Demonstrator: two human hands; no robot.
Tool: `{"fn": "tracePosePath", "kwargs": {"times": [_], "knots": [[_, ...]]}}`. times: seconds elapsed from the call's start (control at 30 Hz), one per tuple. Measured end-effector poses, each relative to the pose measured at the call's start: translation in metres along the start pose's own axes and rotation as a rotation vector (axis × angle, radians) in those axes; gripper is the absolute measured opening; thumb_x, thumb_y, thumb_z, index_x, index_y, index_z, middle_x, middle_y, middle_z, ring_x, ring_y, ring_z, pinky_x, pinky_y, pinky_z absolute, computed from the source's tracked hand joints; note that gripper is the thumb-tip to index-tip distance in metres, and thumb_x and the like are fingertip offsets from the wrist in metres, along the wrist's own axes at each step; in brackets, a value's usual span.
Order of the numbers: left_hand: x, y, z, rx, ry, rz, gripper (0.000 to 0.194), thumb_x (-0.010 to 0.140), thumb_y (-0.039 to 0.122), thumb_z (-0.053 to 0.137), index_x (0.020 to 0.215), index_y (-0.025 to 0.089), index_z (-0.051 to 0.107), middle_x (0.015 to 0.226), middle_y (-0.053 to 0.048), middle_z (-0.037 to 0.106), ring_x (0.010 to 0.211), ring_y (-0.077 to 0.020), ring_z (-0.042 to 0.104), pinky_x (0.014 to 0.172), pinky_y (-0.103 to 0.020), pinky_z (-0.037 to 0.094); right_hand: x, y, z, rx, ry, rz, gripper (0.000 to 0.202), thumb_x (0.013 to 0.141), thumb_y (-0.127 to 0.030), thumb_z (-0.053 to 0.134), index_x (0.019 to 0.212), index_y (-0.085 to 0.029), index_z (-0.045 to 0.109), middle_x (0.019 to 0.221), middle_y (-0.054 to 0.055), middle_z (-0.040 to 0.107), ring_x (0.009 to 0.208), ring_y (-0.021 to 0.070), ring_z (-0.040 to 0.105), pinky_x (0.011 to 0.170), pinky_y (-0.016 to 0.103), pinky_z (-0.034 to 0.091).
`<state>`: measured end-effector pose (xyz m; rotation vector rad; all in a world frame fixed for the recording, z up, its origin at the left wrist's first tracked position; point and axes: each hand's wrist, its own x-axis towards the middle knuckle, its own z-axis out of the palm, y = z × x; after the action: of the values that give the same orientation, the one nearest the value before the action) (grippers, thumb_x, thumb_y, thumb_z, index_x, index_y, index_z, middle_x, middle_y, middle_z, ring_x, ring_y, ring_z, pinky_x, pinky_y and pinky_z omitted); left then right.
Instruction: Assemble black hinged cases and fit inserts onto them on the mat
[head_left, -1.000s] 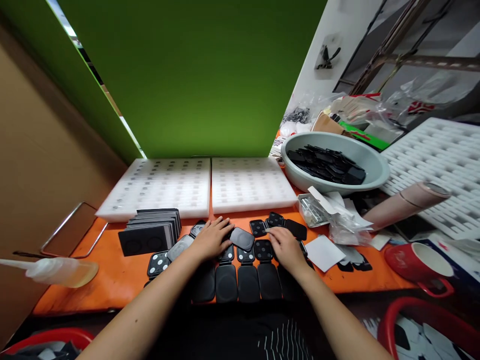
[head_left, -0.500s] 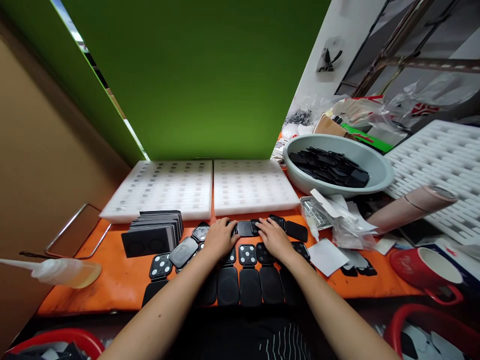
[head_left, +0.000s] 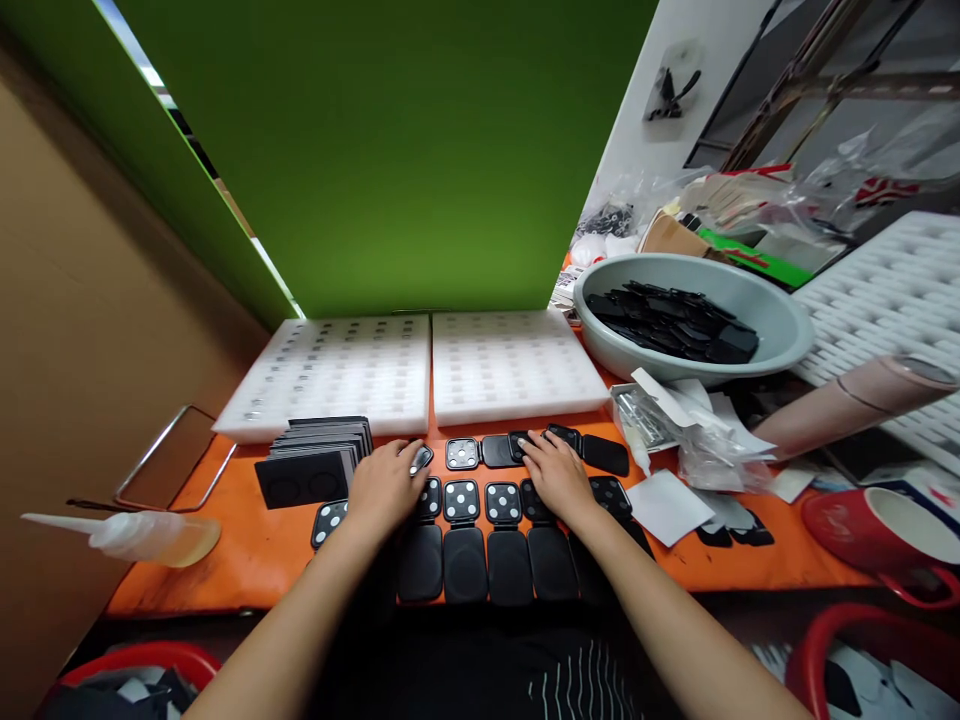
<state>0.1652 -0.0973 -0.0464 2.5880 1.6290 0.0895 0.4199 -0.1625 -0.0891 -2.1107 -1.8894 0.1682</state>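
Several black hinged cases with white dots stand opened out in rows on the orange table. My left hand [head_left: 382,488] is curled around a dotted black case [head_left: 422,459] at the left of the back row; its palm hides most of that case. My right hand [head_left: 556,476] lies over the right part of the rows, fingers spread, their tips touching a black case [head_left: 517,446]. Between the hands lies another opened case [head_left: 462,454], dots showing. Nearer me, a dotted case [head_left: 461,500] has its plain black lid [head_left: 465,565] folded towards me.
Two white foam trays [head_left: 517,375] stand behind the rows. A stack of black cards [head_left: 304,482] and a glue bottle [head_left: 161,538] are on the left. To the right are a grey basin [head_left: 784,335] of black pieces, a pink tumbler [head_left: 847,405] and a red mug [head_left: 847,520].
My left hand has moved left, away from the back row's middle, onto the dotted case there. The opened case it covered now shows. My right hand stays in nearly the same place.
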Motion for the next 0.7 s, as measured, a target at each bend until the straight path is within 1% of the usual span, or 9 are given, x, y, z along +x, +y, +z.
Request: {"fn": "tracePosePath", "kwargs": {"times": [0.07,0.13,0.23,0.3,0.37,0.5,0.63,0.7], "knots": [[-0.008,-0.013,-0.006,0.030,-0.068,-0.065,0.045,0.085,0.037,0.049,0.126,0.017,0.051,0.114,-0.012,0.060,0.101,-0.0288,0.057,0.083,-0.039,0.045,0.002,-0.010,0.001,0.010,0.028,-0.014,0.034,0.089,-0.026,0.043,0.118,-0.024,0.061,0.133,0.005,0.053,0.127,0.0276,0.039,0.104,0.049,0.029],[-0.012,-0.018,-0.006,0.019,-0.131,-0.084,0.047,0.084,0.036,0.050,0.128,0.017,0.048,0.112,-0.012,0.061,0.101,-0.0287,0.058,0.081,-0.038,0.046,0.006,-0.025,0.003,0.038,0.007,-0.092,0.035,0.090,-0.025,0.042,0.121,-0.023,0.058,0.133,0.004,0.052,0.128,0.0255,0.038,0.107,0.048,0.026],[-0.011,-0.018,-0.002,-0.016,-0.174,-0.120,0.047,0.085,0.033,0.049,0.129,0.019,0.046,0.113,-0.012,0.060,0.098,-0.0282,0.060,0.077,-0.037,0.047,0.014,-0.044,0.007,0.071,-0.112,-0.213,0.036,0.091,-0.028,0.042,0.124,-0.027,0.055,0.136,0.002,0.049,0.129,0.0243,0.037,0.108,0.051,0.023],[-0.008,-0.017,0.000,-0.035,-0.171,-0.135,0.047,0.085,0.031,0.049,0.130,0.019,0.045,0.112,-0.012,0.059,0.097,-0.0282,0.060,0.076,-0.037,0.047,0.018,-0.047,0.008,0.066,-0.178,-0.228,0.036,0.091,-0.030,0.043,0.125,-0.030,0.053,0.138,0.002,0.046,0.129,0.0253,0.037,0.106,0.055,0.022],[-0.006,-0.016,0.001,-0.050,-0.164,-0.121,0.050,0.084,0.029,0.049,0.132,0.018,0.043,0.111,-0.013,0.059,0.099,-0.0277,0.059,0.079,-0.037,0.046,0.019,-0.044,0.009,0.052,-0.201,-0.211,0.036,0.091,-0.030,0.043,0.126,-0.030,0.052,0.139,0.002,0.045,0.129,0.0255,0.037,0.105,0.057,0.022],[-0.003,-0.015,0.001,-0.071,-0.150,-0.039,0.055,0.081,0.023,0.051,0.134,0.018,0.040,0.111,-0.011,0.059,0.105,-0.0245,0.056,0.086,-0.033,0.044,0.018,-0.030,0.008,0.037,-0.179,-0.189,0.035,0.092,-0.029,0.041,0.124,-0.029,0.054,0.139,0.002,0.046,0.129,0.0250,0.037,0.105,0.055,0.024],[0.005,-0.009,0.005,-0.065,-0.129,0.051,0.058,0.078,0.018,0.049,0.135,0.019,0.039,0.115,-0.011,0.057,0.100,-0.0250,0.058,0.083,-0.034,0.045,0.016,-0.021,0.007,0.040,-0.167,-0.201,0.036,0.092,-0.026,0.040,0.126,-0.029,0.052,0.138,0.003,0.047,0.129,0.0243,0.038,0.105,0.053,0.026],[0.012,-0.005,0.008,-0.056,-0.123,0.091,0.055,0.076,0.015,0.049,0.131,0.021,0.044,0.114,-0.010,0.058,0.098,-0.0258,0.059,0.083,-0.036,0.045,0.015,-0.018,0.008,0.029,-0.159,-0.208,0.038,0.091,-0.025,0.041,0.128,-0.028,0.050,0.138,0.005,0.047,0.129,0.0241,0.039,0.105,0.053,0.027]]}}
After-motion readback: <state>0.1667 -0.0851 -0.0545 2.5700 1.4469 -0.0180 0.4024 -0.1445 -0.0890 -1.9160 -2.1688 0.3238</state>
